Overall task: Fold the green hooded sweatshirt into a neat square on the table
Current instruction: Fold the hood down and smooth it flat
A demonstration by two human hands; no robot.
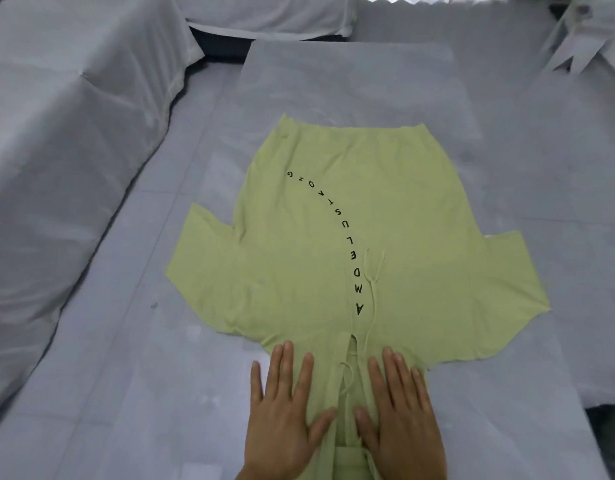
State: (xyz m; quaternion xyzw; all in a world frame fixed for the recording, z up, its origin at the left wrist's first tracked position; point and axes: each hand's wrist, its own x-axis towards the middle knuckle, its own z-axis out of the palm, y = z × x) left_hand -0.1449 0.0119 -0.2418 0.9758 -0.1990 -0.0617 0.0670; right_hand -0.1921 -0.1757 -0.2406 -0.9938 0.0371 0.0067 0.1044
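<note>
The green hooded sweatshirt (299,254) lies spread flat on the grey covered table (351,81), hem at the far end and hood toward me. Black letters curve across its front, and a drawstring (373,271) trails down the middle. Both short sleeves stick out to the left and right. My left hand (285,414) rests flat on the hood's left half, fingers spread. My right hand (399,414) presses flat on the hood's right half. The neck slit shows between the two hands. Neither hand grips any cloth.
Grey sheets cover everything around. A draped bulky shape (67,150) rises along the left side. Another covered block (264,15) stands at the far end. The table's right edge (555,358) drops to a dark gap near the bottom right.
</note>
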